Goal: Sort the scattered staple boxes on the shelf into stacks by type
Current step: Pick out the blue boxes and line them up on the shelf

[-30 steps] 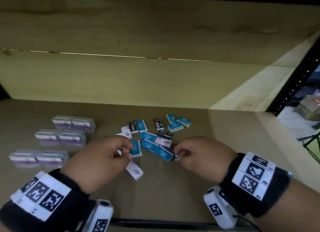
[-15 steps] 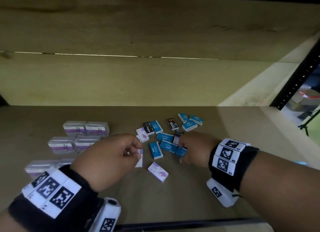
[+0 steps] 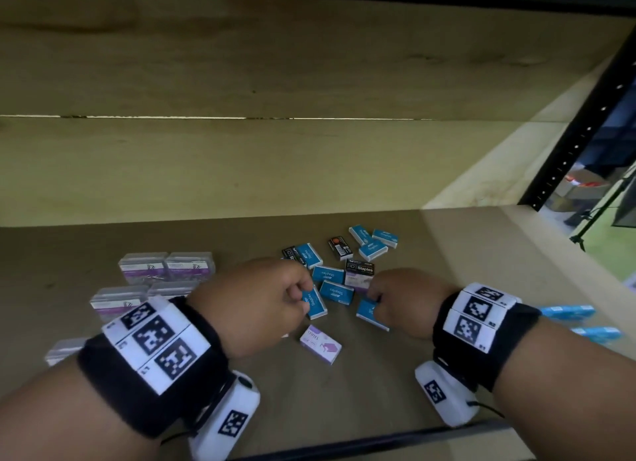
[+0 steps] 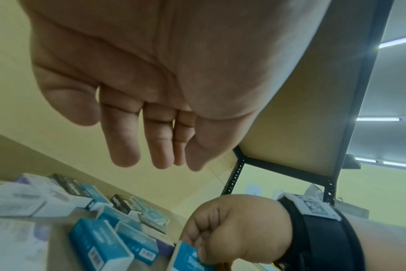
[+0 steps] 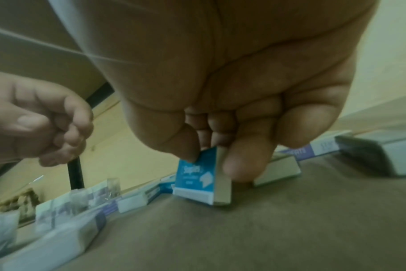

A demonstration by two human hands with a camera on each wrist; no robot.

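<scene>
Right now the right hand [image 5: 220,102] pinches a blue staple box [image 5: 201,180] by thumb and fingers, tipped up on one end on the shelf [image 3: 395,374], long axis near vertical. Left hand [image 4: 137,91] hovers fingers extended over the pile, gripping nothing; head view suggests it touches another blue box [image 3: 315,304].

Right hand [image 3: 401,299] now pinches blue staple box [image 3: 370,313], tilting it up off shelf.

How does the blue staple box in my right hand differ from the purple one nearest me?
The blue box is mostly blue; the purple box white with purple print. The blue box is tipped on edge, pinched by the right hand; the purple box lies flat, untouched. Both read Staples.
</scene>
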